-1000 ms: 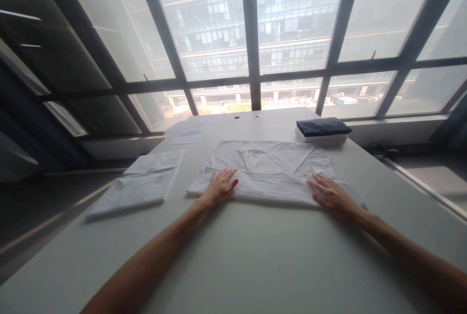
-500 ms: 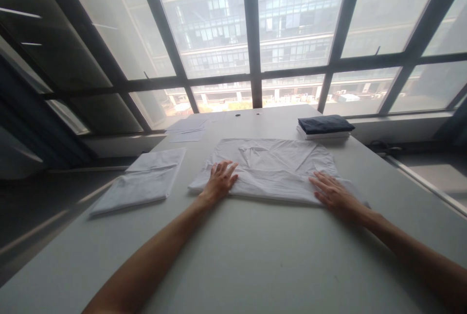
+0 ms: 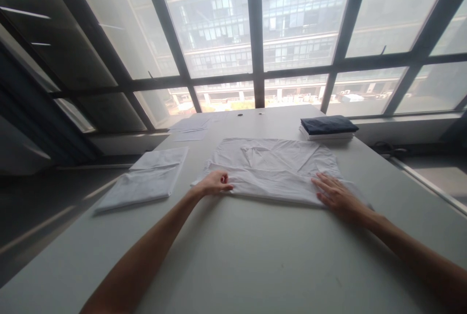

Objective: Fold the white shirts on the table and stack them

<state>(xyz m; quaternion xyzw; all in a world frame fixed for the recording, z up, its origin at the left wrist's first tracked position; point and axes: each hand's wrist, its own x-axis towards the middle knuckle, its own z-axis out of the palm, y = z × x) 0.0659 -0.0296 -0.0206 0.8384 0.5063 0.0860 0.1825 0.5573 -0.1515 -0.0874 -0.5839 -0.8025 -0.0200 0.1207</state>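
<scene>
A white shirt (image 3: 270, 165), partly folded and wrinkled, lies across the middle of the table. At its near left edge, my left hand (image 3: 213, 183) is turned on its side, with curled fingers and thumb closing on the cloth; the exact contact is hard to make out. My right hand (image 3: 337, 195) rests flat on the near right part of the shirt, fingers stretched out. To the left lies a folded white garment (image 3: 142, 178), apart from both hands.
A folded dark blue garment (image 3: 328, 124) tops a small white stack (image 3: 326, 135) at the far right of the white table (image 3: 262, 251). Sheets of paper (image 3: 189, 127) lie at the far left. Large windows (image 3: 292, 22) rise behind the table.
My left hand has gone from lying flat on the shirt to curled at its near edge, slightly lower and left. My right hand stays in place.
</scene>
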